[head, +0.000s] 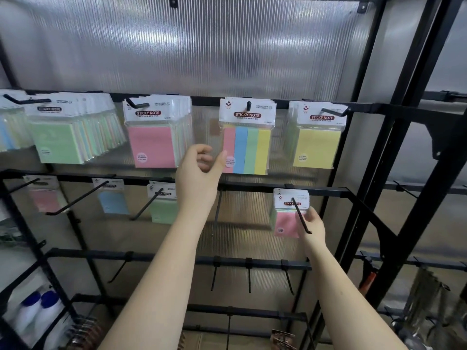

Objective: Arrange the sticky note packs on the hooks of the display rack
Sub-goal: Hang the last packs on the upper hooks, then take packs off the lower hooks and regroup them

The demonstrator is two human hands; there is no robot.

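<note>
A display rack (326, 191) of black bars carries sticky note packs on hooks. On the top bar hangs a pack with pink, blue, green and yellow strips (249, 149). My left hand (199, 170) is raised beside its lower left corner with loosely curled fingers, and the thumb tip lies at the pack's edge. On the middle bar a pink pack (285, 223) hangs on a long hook (302, 217). My right hand (312, 226) pinches that pack's right edge from below.
The top bar also holds a green stack (58, 142), a pink stack (151, 145) and a yellow stack (317, 147). The middle bar holds pink (44, 198), blue (113, 202) and green (163, 209) packs. Bare hooks (249, 276) hang lower down. White bottles (38, 309) stand at the lower left.
</note>
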